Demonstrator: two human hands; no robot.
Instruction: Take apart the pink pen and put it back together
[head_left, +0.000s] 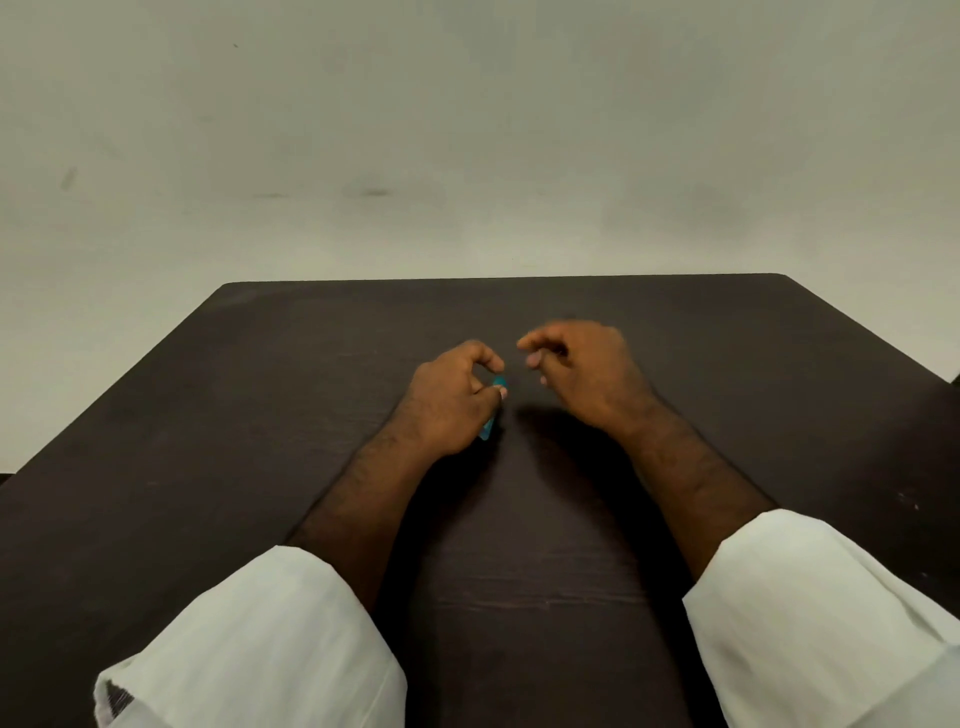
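Note:
My left hand (457, 400) is closed around a small pen part (492, 410) that looks teal-blue here; only its top end and a bit below my palm show. No pink colour is visible on it. My right hand (576, 374) hovers just to the right, a small gap away, blurred by motion. Its fingers are curled with thumb and forefinger pinched together; whether a tiny part sits between them is not visible. Both hands are over the middle of the dark brown table (727, 415).
The table's far edge (504, 279) meets a plain pale wall (467, 130). My white sleeves (270, 649) cover both forearms near the bottom of the view. Nothing else lies on the tabletop that I can see.

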